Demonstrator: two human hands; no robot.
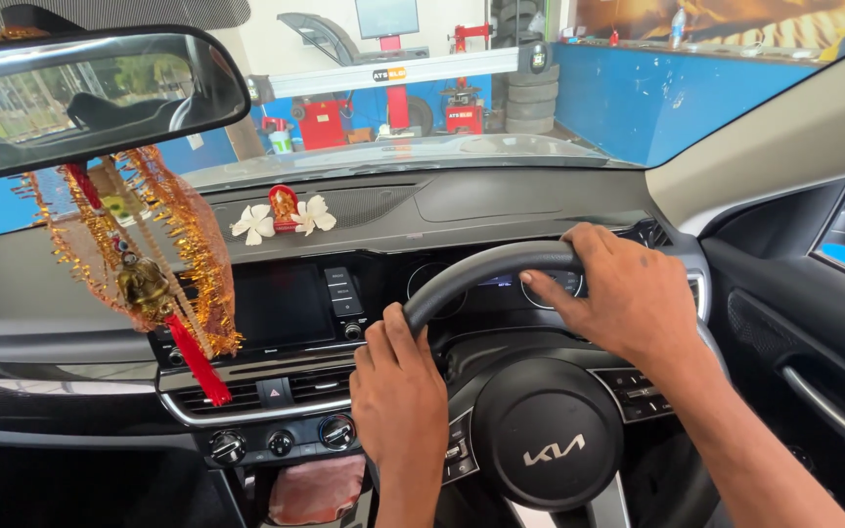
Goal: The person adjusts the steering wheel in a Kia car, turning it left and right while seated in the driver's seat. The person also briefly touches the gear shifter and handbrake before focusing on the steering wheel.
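Here my left hand (398, 391) is wrapped around the left side of the steering wheel (486, 269), fingers curled over the dark, smooth rim. My right hand (628, 298) grips the same rim at its top right, thumb stretched along the inner edge. The wheel sits right before me, with a round black hub (548, 435) in its middle that looks matte and slightly domed, and small button pads on the spokes either side of the hub.

Left of the wheel, a flat glossy screen (281, 305) sits in the dashboard, with slatted air vents (286, 389) and round ribbed knobs (281, 442) below it. Further below the knobs, an open cubby holds a crumpled reddish cloth (317, 489).

Above and left of the wheel, a small red idol with two white fabric flowers (284, 213) rests on the grainy grey dashboard top. A tinsel-fringed gold and red ornament with a brass bell (144, 259) hangs from the curved rear-view mirror (90, 98).
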